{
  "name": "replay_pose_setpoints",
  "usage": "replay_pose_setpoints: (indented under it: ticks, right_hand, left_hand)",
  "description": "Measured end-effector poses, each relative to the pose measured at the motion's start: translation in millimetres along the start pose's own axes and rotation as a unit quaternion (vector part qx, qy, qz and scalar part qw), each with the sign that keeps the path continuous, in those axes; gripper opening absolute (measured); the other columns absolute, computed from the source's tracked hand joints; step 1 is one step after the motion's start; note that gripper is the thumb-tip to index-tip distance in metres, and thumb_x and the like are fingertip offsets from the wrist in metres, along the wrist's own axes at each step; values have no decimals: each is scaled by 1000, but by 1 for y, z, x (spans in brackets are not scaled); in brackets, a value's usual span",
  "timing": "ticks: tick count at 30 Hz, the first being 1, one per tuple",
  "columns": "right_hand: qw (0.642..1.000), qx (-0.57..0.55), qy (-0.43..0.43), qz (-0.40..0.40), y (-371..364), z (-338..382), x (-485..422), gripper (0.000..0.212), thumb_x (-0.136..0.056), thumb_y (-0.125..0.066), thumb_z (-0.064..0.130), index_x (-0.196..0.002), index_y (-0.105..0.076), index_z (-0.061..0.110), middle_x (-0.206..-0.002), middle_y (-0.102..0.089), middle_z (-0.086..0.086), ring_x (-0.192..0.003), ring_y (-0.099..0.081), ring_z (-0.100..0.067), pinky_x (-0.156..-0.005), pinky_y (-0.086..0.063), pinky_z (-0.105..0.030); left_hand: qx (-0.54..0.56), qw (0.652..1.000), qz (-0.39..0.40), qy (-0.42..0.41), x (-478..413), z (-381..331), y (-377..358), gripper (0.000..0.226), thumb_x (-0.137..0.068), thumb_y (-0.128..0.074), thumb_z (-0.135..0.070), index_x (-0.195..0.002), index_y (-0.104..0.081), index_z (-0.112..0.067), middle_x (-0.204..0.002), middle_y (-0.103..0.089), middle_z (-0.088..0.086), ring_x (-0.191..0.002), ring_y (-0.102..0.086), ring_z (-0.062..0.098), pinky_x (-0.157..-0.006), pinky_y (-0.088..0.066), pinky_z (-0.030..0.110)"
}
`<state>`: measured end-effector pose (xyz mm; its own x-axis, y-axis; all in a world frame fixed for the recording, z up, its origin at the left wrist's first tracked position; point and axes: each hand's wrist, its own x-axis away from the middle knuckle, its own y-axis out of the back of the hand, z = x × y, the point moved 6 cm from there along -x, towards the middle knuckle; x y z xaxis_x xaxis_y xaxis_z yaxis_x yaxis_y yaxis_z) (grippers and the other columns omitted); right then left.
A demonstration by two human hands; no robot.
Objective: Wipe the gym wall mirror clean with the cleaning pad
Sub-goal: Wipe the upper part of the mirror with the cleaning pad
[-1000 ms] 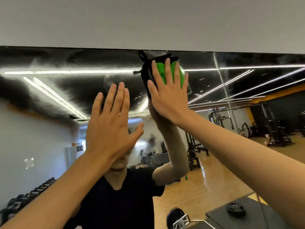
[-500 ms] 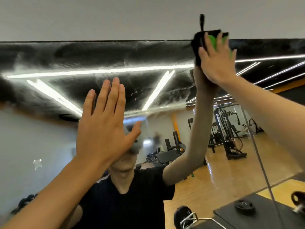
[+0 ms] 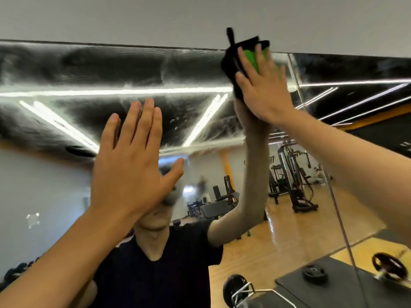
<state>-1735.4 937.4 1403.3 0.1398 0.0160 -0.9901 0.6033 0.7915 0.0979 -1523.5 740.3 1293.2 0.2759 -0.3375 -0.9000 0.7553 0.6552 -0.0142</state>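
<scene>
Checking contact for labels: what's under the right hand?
The green-and-black cleaning pad lies under the right hand, flat fingers pressing it against the mirror at its top edge. The glass behind the pad is covered.

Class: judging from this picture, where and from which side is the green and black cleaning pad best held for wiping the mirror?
Probably flat on its green back, from the room side: the cleaning pad lies flush against the mirror, so the right hand presses with straight fingers.
</scene>
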Motion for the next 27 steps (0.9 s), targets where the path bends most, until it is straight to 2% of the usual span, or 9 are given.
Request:
replay_pose_setpoints:
  ticks: [3,5,7,11,14,19,22,24,27]
  right_hand:
    - [991,-18,-134,-6,5,-66,11,59,-110,-19,51,-166,-6,36,-174,2,-8,-160,7,-29,-126,0,-63]
    - [987,-40,-157,-11,0,-53,25,61,-109,-18,53,-166,-3,36,-174,3,-7,-160,10,-30,-126,1,-63]
    - [993,-38,-115,-17,-7,-8,44,62,-108,-18,54,-166,-3,38,-175,4,-5,-160,9,-30,-127,3,-60]
    - [995,-13,97,2,-20,91,106,61,-107,-20,54,-165,-6,39,-175,4,-3,-160,11,-26,-128,7,-53]
    - [985,-7,170,20,-19,70,119,58,-108,-22,54,-163,-10,42,-175,0,-1,-160,9,-23,-128,4,-53]
    - [996,-20,-83,13,-4,-69,82,61,-107,-17,56,-165,-5,40,-174,6,-2,-159,12,-22,-126,5,-64]
    - [990,-41,-138,-1,-5,-54,84,65,-106,-15,57,-165,0,38,-174,8,-4,-159,15,-26,-126,5,-63]
    - [995,-33,-97,5,-15,-3,104,65,-106,-15,58,-164,6,39,-173,14,-3,-158,19,-27,-126,9,-59]
    - [998,-9,61,21,-24,65,162,63,-107,-20,55,-164,3,41,-173,16,-2,-158,20,-26,-126,9,-59]
  left_hand:
    - [0,1000,0,3,0,0,-1,93,-101,-23,-67,-167,-20,-2,-175,-15,16,-163,-11,30,-131,-11,55]
    - [1,1000,0,3,0,0,-1,93,-101,-24,-67,-167,-20,-2,-175,-15,16,-163,-11,30,-131,-11,55]
    - [2,1000,-2,3,-1,0,-1,93,-101,-22,-67,-167,-20,-2,-175,-15,16,-163,-11,30,-131,-11,56]
    - [6,1000,-9,0,-1,0,0,93,-101,-24,-68,-167,-19,-1,-175,-14,16,-163,-12,31,-131,-11,56]
    - [3,1000,-10,-1,-1,1,-1,92,-101,-24,-66,-166,-21,-1,-175,-15,17,-163,-13,32,-130,-12,56]
    - [3,1000,-3,-1,-2,0,-2,94,-100,-21,-67,-166,-20,-1,-175,-16,17,-163,-13,33,-130,-11,56]
    - [3,1000,-1,0,-1,0,-1,94,-100,-22,-67,-166,-20,-1,-175,-15,17,-163,-12,32,-130,-12,57]
    - [3,1000,-2,1,-1,1,-1,93,-100,-22,-67,-167,-19,-2,-176,-14,16,-163,-11,31,-130,-12,56]
    - [1,1000,-5,-6,0,1,-1,92,-101,-23,-67,-167,-18,-3,-176,-13,15,-163,-11,31,-131,-12,55]
